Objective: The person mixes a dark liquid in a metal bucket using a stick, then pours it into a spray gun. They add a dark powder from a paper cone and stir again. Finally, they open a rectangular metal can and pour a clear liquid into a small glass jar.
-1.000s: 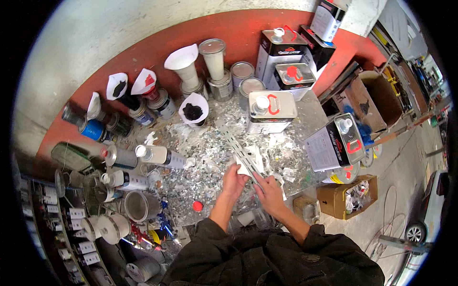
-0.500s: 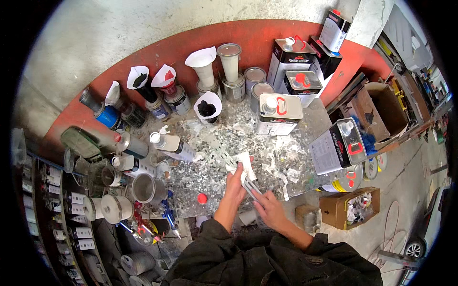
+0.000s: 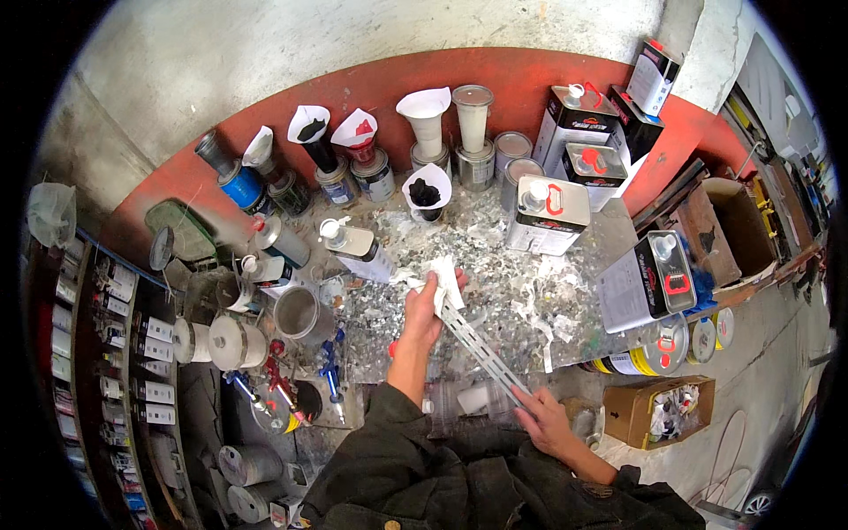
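Over the near part of the paint-stained bench, my left hand [image 3: 422,316] is closed on a crumpled white wipe [image 3: 446,281]. The wipe is folded around the far end of a flat, slotted grey stirring stick [image 3: 481,349]. My right hand [image 3: 546,420] grips the stick's near end, lower and to the right. Between the hands, the stick's row of slots is bare. Beyond them stands a can with a white paper strainer [image 3: 427,190] holding something black. To the left of my left hand is a white-capped metal bottle [image 3: 360,250].
Cans with funnels and paper strainers [image 3: 424,110] line the red wall. Rectangular solvent tins [image 3: 548,216] stand at the right, one tin [image 3: 649,283] near the edge. Spray guns [image 3: 330,371] and a grey tub [image 3: 304,315] are at the left. A cardboard box [image 3: 658,411] sits below right.
My right hand has drawn the stick down and right, away from my left hand. The wipe now covers its far end, where slotted stick showed beyond it before. The view has shifted slightly.
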Demonstrator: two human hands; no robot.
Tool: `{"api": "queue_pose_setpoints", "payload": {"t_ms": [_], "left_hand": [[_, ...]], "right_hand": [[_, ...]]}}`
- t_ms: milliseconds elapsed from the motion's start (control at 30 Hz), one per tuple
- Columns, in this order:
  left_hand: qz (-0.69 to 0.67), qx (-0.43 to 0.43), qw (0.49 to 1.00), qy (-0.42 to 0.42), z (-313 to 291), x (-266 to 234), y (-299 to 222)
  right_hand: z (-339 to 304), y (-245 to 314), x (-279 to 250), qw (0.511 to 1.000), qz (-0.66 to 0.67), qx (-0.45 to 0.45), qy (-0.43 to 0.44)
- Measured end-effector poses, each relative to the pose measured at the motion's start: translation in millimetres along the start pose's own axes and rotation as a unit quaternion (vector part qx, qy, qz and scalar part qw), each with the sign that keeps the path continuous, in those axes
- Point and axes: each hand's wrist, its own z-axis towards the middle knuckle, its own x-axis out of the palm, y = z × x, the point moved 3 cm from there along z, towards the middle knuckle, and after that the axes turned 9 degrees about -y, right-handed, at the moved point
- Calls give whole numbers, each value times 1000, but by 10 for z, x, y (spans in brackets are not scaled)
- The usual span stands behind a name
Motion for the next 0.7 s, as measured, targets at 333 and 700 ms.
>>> {"api": "queue_pose_setpoints", "payload": {"t_ms": [333,700], "left_hand": [[185,38,982,32,-173,-368,83],[731,280,620,57,-316,-667,-17]], "right_hand": [[-178,-73,-198,997,54,10,49],[-313,-258,-306,995,57,9,83]]}}
